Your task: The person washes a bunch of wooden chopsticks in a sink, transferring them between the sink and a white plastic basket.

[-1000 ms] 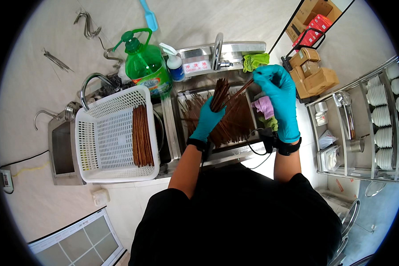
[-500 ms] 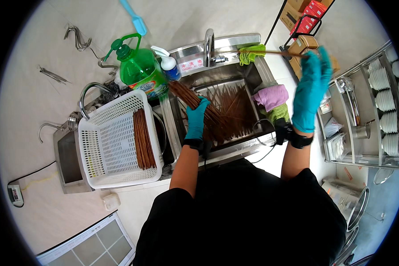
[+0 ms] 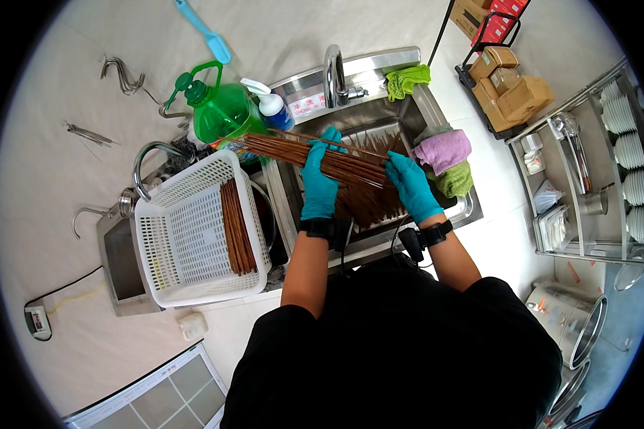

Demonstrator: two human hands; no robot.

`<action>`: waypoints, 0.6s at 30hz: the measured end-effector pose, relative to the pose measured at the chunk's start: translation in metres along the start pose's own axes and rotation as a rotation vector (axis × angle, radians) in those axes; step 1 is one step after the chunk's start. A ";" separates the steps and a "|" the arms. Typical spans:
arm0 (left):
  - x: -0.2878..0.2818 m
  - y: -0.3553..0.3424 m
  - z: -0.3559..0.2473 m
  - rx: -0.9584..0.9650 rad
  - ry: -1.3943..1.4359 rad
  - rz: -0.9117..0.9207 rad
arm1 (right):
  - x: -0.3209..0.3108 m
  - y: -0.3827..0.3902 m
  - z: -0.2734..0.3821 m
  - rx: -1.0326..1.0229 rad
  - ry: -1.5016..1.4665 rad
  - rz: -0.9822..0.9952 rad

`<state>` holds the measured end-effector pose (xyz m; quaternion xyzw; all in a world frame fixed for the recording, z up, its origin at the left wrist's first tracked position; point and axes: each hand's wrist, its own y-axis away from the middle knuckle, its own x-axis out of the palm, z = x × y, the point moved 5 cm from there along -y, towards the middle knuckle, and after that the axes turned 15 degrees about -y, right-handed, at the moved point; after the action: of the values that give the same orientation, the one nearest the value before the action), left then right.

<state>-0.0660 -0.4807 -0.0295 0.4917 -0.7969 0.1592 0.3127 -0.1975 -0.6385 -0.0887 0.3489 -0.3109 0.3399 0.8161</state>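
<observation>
White tiled wall and counter; steel sink [image 3: 447, 214] at centre. White plastic basket [image 3: 186, 243], left, holds brown chopsticks [image 3: 236, 227]. Green detergent jug [image 3: 222, 111] behind. Left hand [image 3: 320, 179] and right hand [image 3: 411, 184], both in teal gloves, grip a chopstick bundle [image 3: 315, 155] over the sink. Cardboard boxes [image 3: 511, 82] upper right.

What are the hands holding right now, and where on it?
A bundle of brown chopsticks, held level over the sink. The left hand wraps its middle; the right hand grips the right end.
</observation>
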 end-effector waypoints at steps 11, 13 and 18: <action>-0.019 -0.004 -0.005 0.094 -0.024 -0.046 | 0.028 0.012 0.009 -0.055 0.564 0.179; -0.011 -0.001 -0.010 0.123 -0.157 -0.040 | 0.029 0.010 0.018 -0.217 0.723 0.155; -0.003 0.003 -0.002 0.051 -0.112 0.036 | 0.096 0.029 0.064 -0.483 0.773 0.370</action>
<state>-0.0668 -0.4757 -0.0300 0.4931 -0.8177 0.1572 0.2521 -0.1824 -0.6409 0.0293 -0.0630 -0.1120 0.5020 0.8553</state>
